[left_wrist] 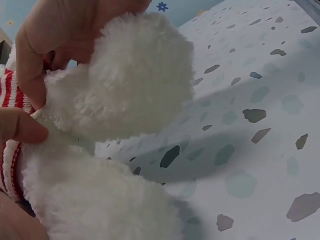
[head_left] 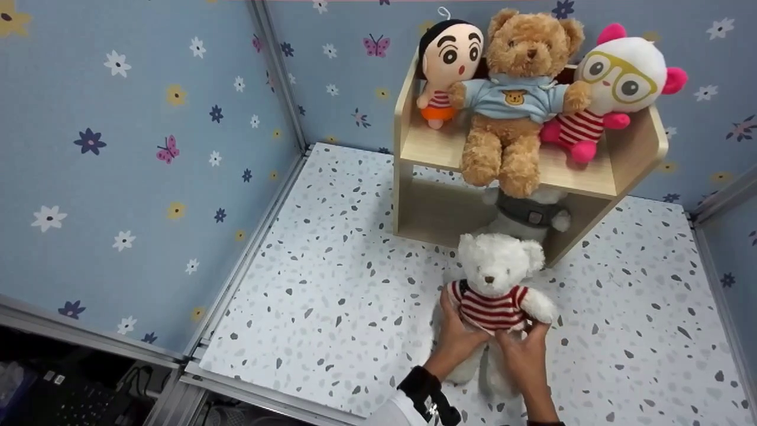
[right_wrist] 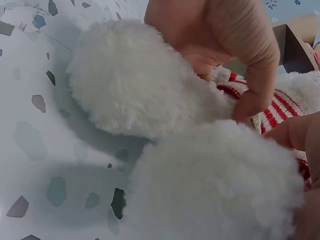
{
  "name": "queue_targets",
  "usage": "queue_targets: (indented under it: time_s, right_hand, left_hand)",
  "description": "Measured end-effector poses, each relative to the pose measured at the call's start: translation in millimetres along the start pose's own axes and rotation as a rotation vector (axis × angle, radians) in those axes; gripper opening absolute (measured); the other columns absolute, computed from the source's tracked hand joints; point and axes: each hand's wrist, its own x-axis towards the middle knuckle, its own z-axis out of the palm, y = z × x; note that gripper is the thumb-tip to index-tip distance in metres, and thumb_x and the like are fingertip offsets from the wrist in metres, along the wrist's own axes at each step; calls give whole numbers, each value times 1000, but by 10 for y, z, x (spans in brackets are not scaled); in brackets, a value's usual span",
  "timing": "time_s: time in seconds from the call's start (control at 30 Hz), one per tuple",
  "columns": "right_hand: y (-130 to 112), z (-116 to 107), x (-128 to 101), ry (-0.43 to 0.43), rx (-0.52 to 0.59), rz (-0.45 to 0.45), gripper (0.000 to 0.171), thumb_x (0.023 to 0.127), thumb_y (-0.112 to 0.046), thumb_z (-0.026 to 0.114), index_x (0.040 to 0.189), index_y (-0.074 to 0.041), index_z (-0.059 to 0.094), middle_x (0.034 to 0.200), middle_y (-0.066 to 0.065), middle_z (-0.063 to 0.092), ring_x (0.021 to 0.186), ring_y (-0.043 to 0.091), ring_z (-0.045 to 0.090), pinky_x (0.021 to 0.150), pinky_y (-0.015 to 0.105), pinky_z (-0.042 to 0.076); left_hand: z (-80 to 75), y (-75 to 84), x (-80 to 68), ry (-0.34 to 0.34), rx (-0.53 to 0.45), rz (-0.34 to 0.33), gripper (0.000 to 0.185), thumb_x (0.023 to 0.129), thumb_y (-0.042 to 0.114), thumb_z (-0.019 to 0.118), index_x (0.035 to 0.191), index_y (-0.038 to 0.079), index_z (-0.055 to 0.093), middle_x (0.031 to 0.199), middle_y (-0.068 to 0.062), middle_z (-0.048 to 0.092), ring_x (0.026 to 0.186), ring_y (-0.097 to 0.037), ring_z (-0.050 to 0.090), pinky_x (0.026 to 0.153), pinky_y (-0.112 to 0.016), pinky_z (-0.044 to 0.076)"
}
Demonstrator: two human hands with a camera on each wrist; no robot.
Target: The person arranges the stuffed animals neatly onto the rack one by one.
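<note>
A white teddy bear (head_left: pixel 494 278) in a red-striped sweater (head_left: pixel 489 307) sits upright on the speckled floor (head_left: pixel 331 296), just in front of a wooden shelf (head_left: pixel 432 207). My left hand (head_left: pixel 458 328) grips its torso from the left side. From the right, my right hand (head_left: pixel 523 346) grips the sweater's lower edge. In the left wrist view the left hand (left_wrist: pixel 37 117) pinches the sweater (left_wrist: pixel 7 90) above the fluffy legs (left_wrist: pixel 135 75). The right wrist view has the right hand (right_wrist: pixel 267 122) curled on the sweater (right_wrist: pixel 277 107) over a white leg (right_wrist: pixel 125 80).
On top of the shelf sit a black-haired doll (head_left: pixel 446 65), a brown teddy bear (head_left: pixel 514 100) and a white plush with glasses (head_left: pixel 615 83). A white plush in grey (head_left: pixel 529 216) fills the lower compartment. Flowered walls (head_left: pixel 148 148) enclose the floor on the left and back.
</note>
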Motion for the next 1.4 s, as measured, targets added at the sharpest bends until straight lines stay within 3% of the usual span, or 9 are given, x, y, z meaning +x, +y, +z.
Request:
queue_targets:
  time_s: [0.17,0.27,0.53,0.73,0.87,0.97,1.13,1.4]
  right_hand:
    - [-3,10,-9,-9,-4,-28,88,85,8,71,154,-4,18,155,21,37,138,35,41,115,43,29]
    - [1,22,-19,-13,-23,-53,86,87,3,73,153,-4,20,153,22,41,138,35,43,114,42,31]
    - [-27,51,-48,-82,-84,-56,79,88,-2,75,149,-3,24,145,25,47,133,42,50,108,57,43]
    - [-84,4,-28,-179,-87,-59,71,91,-2,71,146,-4,26,145,22,49,133,36,50,106,56,47]
    - [-125,-15,-28,-234,-72,-76,64,93,1,65,145,-5,30,145,19,50,134,34,50,106,54,48]
    - [-151,-28,-28,-269,-81,-72,58,95,-1,63,145,-7,34,146,13,50,132,24,51,107,46,49]
    - [-176,-31,-38,-292,-96,-53,53,96,-2,63,143,-9,39,145,8,51,126,1,51,105,34,51]
    - [-211,-14,-26,-296,-110,-68,48,93,0,65,138,-9,49,135,7,57,124,5,52,111,47,48]
  left_hand:
    - [-25,27,15,-46,-103,21,144,64,28,94,164,31,-9,166,-13,30,147,-31,40,123,-51,31]
    - [-34,46,16,-33,-116,26,144,65,34,95,163,30,-11,166,-17,28,148,-32,39,123,-52,31]
    - [-101,71,34,40,-10,-12,154,58,48,98,163,32,-14,167,-18,28,147,-34,42,120,-53,35]
    - [-135,85,59,45,89,-39,155,54,56,97,162,40,-12,168,-15,26,147,-36,41,117,-55,38]
    - [-129,95,78,59,124,-8,157,51,53,99,162,41,-11,168,-15,24,144,-35,44,114,-54,42]
    - [-120,106,87,68,130,26,157,50,49,100,162,40,-8,165,-14,28,142,-31,46,113,-50,44]
    - [-106,107,97,93,112,73,149,54,39,100,165,27,1,160,-16,35,140,-29,48,114,-44,43]
    - [-125,105,109,171,137,42,140,56,41,98,164,29,10,155,-11,43,134,-27,53,109,-41,46]
